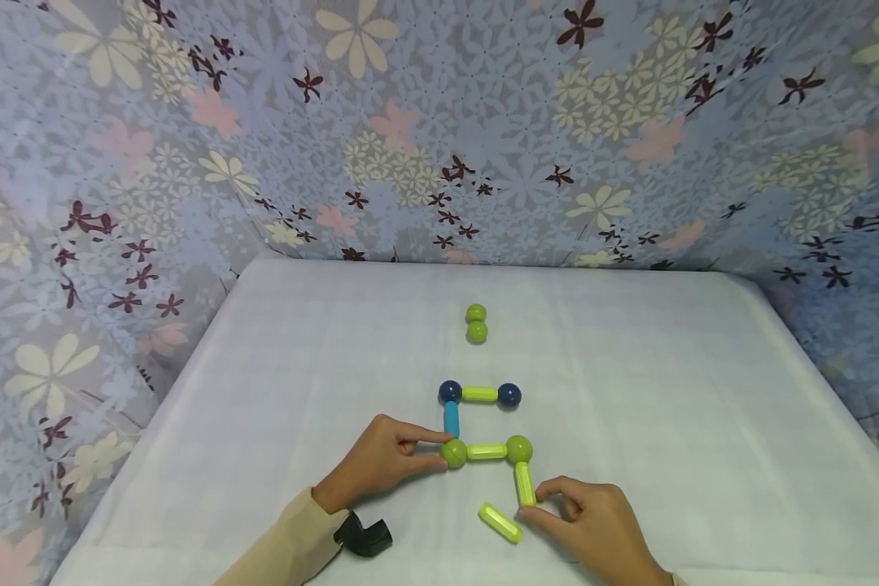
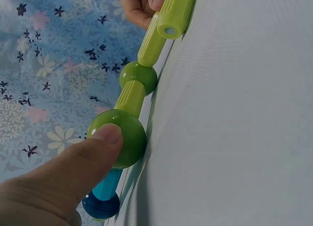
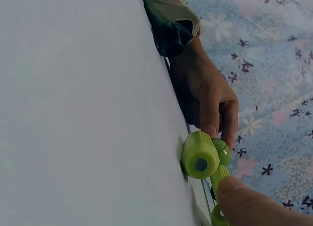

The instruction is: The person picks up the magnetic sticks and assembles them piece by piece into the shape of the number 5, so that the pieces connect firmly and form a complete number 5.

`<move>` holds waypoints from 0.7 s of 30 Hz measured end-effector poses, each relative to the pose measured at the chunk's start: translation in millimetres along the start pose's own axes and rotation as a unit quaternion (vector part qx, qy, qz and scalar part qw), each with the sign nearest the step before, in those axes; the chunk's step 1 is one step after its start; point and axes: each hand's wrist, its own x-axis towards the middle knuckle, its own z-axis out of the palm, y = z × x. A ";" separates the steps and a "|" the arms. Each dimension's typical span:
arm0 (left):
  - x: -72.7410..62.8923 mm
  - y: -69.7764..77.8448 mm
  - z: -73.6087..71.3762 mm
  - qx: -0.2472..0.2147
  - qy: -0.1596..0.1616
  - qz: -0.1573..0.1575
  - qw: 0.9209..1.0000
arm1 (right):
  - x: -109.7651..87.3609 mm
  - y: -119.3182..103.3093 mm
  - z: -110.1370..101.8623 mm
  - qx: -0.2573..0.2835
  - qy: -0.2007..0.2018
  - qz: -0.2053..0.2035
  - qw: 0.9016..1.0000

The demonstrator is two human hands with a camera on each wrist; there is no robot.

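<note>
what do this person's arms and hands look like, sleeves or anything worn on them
The left hand and right hand are bare, with no gloves showing. The left sleeve is plain beige and long, ending at the wrist, with a curved, glossy black piece at its cuff. Only a sliver of beige right sleeve shows.

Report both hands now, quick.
Left hand: closed, pinching the green ball beside the blue rod.
Right hand: closed, pinching one end of a yellow-green rod.
</note>
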 end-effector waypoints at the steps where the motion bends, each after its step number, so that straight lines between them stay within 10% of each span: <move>1: -0.7 -0.4 0.0 0.000 0.000 0.000 1.000 | -0.3 -0.7 1.0 -0.005 0.001 0.000 1.000; 14: -2.8 -0.1 0.1 0.008 0.002 0.003 1.000 | 2.1 4.3 -1.5 0.046 0.014 0.020 0.999; 21: -0.2 -1.7 0.9 0.018 0.006 0.021 1.000 | 44.4 21.0 -20.6 0.082 0.053 0.021 0.995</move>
